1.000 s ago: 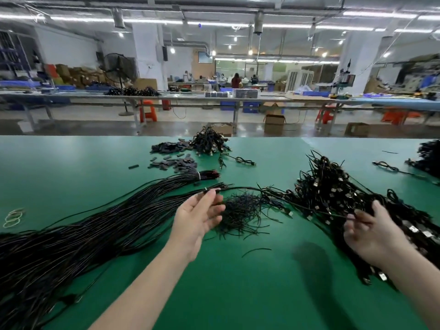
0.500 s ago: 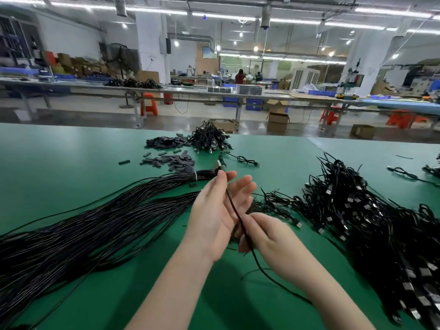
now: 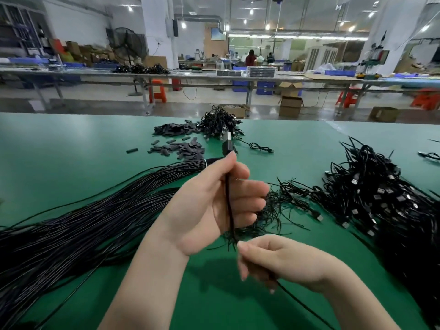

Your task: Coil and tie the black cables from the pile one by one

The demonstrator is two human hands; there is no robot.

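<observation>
Your cable (image 3: pixel 229 206) runs 12 to 6 between your 2 hands.

Your left hand (image 3: pixel 214 201) holds the cable upright, thumb and curled fingers closed round it, its plug (image 3: pixel 227 146) poking out at 12 o'clock. Your right hand (image 3: pixel 281 260) sits just below at 5 o'clock, fingers curled and pinching the same cable, whose loose tail trails off toward 5 o'clock. Judging by this, the first loop likely winds round the left hand. The straight bundle (image 3: pixel 78 225) lies at 9 o'clock, the tangled pile (image 3: pixel 385 201) at 3.
</observation>
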